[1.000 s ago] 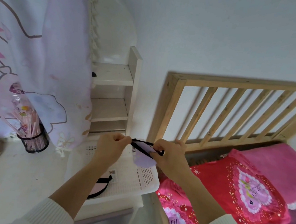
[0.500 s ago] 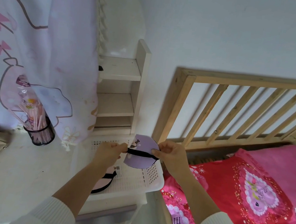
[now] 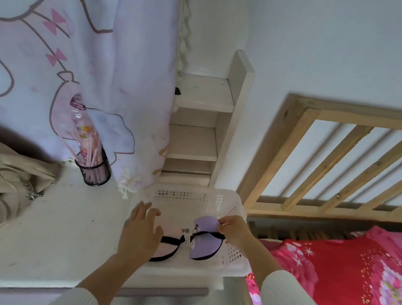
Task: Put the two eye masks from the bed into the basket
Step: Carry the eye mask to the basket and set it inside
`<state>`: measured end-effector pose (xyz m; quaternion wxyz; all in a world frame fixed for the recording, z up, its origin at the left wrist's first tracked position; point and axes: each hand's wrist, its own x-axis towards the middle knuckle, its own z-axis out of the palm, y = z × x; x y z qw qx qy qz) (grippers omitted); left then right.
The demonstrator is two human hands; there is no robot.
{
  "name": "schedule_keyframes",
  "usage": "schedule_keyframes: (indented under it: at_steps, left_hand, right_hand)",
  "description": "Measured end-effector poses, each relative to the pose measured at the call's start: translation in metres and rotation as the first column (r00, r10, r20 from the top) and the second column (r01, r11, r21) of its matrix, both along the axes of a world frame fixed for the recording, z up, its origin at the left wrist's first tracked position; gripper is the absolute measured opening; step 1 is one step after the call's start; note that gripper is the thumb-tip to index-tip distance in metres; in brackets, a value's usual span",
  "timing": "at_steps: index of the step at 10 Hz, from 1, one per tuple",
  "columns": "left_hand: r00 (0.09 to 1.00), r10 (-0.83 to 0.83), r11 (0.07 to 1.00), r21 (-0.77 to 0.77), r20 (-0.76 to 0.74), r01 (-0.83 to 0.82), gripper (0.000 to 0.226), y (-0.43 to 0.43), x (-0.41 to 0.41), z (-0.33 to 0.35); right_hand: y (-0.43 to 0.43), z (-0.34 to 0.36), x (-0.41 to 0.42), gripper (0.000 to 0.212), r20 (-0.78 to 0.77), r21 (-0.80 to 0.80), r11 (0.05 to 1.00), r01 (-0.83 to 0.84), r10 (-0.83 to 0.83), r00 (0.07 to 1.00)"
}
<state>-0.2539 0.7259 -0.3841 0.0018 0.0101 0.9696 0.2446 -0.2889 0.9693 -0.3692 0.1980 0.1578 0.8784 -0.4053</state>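
Observation:
A white perforated basket (image 3: 219, 198) stands on the desk's right end, beside the bed. My right hand (image 3: 233, 229) pinches the upper edge of a purple eye mask (image 3: 201, 248) with a black strap, low inside the basket. A pale pink eye mask (image 3: 165, 248) with black trim lies on the basket floor to its left, partly hidden by my left hand (image 3: 141, 231). That hand hovers over the basket's left edge, fingers spread, holding nothing.
A black mesh cup of pink sticks (image 3: 95, 164) and a beige bag (image 3: 5, 177) sit on the white desk (image 3: 42, 241). A small shelf unit (image 3: 197, 136) stands behind the basket. The wooden headboard (image 3: 347, 161) and red pillow (image 3: 357, 280) lie right.
My left hand has let go of the purple mask's strap and opened over the basket's left edge. My right hand has lowered the mask down into the basket.

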Motion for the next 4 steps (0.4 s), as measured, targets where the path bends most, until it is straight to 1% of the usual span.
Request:
schedule_keyframes:
  at_steps: [1, 2, 3, 4]
  left_hand:
    - [0.998, 0.050, 0.994, -0.103, 0.032, -0.046, 0.057, -0.012, 0.013, -0.013]
    - [0.991, 0.091, 0.990, -0.119, 0.094, -0.080, 0.070, -0.013, 0.022, -0.023]
    - [0.982, 0.119, 0.990, -0.091, 0.147, -0.106, 0.080, -0.015, 0.025, -0.030]
    - [0.972, 0.136, 0.988, -0.095, 0.193, -0.120, 0.087, -0.014, 0.022, -0.034]
  right_hand:
    - [-0.014, -0.017, -0.008, 0.027, 0.094, 0.040, 0.999, -0.035, 0.031, 0.995]
    - [-0.021, -0.027, -0.008, 0.027, 0.123, 0.064, 0.997, -0.046, 0.037, 0.992]
    - [-0.021, -0.042, -0.006, 0.031, 0.103, 0.060, 0.998, 0.004, -0.011, 0.995]
    - [-0.024, -0.032, -0.007, 0.048, 0.064, 0.088, 0.993, -0.079, 0.074, 0.995]
